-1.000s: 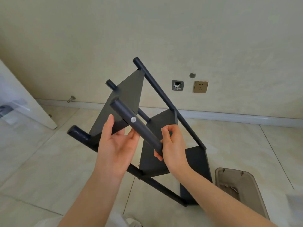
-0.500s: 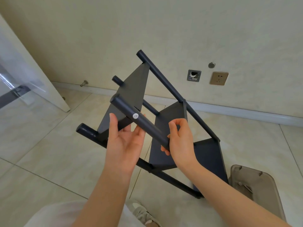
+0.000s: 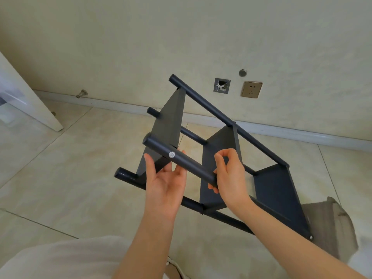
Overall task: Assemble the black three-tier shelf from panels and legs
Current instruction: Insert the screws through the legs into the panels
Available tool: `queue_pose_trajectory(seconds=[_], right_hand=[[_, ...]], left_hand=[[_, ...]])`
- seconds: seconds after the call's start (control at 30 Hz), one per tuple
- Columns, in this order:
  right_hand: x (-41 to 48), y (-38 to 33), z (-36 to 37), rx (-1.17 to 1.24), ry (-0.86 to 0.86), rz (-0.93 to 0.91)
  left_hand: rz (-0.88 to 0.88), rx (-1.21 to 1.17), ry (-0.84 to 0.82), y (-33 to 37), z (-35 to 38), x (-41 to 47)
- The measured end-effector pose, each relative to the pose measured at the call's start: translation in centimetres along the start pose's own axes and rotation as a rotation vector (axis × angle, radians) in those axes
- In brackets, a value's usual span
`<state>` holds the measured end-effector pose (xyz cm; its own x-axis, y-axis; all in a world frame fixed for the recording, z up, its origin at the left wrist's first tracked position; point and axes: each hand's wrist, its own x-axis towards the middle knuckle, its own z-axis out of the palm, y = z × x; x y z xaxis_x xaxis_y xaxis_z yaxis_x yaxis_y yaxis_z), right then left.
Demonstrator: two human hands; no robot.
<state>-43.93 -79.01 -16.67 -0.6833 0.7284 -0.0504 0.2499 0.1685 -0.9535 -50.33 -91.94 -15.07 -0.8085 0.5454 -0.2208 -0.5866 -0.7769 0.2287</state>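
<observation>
The black three-tier shelf is tipped over, its far end low at the right and its leg ends pointing up left. Three panels sit between long black legs. A short black leg tube with a round white sticker lies across the near top corner. My left hand cradles this tube from below with straight fingers, beside the top panel. My right hand grips the tube's lower end, fingers curled round it, in front of the middle panel.
Tiled floor runs to a beige wall with a wall socket and a square wall opening. A white door stands at the left. A grey plastic tray lies on the floor at the right, beyond the shelf.
The view has swung and the shelf now sits more to the right. Both hands keep the same hold on the short tube, which has hardly shifted against the shelf.
</observation>
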Motion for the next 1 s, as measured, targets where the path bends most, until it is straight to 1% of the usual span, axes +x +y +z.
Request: queue_pose_trajectory(seconds=[0.2,0.43,0.57,0.67,0.77,1.0], right_hand=[[-0.1,3.4,-0.8,-0.151,0.012,-0.002],[0.2,5.9,0.3,-0.255,-0.017,0.003],[0.4,7.3,1.6,-0.333,-0.054,-0.015],[0.6,8.3,2.6,-0.377,-0.095,-0.034],[0.5,9.5,3.7,-0.444,-0.131,-0.044],[0.4,13.7,6.7,-0.584,-0.193,-0.052]], left_hand=[[-0.02,-0.081,0.19,-2.6,-2.9,0.6],[0.005,-0.106,0.267,-2.8,-6.0,1.5],[0.014,-0.124,0.341,-2.4,-7.7,2.0],[0.025,-0.145,0.425,-2.1,-9.0,2.4],[-0.001,-0.175,0.511,-1.8,-10.4,2.8],[0.004,-0.234,0.717,-1.2,-14.6,4.2]])
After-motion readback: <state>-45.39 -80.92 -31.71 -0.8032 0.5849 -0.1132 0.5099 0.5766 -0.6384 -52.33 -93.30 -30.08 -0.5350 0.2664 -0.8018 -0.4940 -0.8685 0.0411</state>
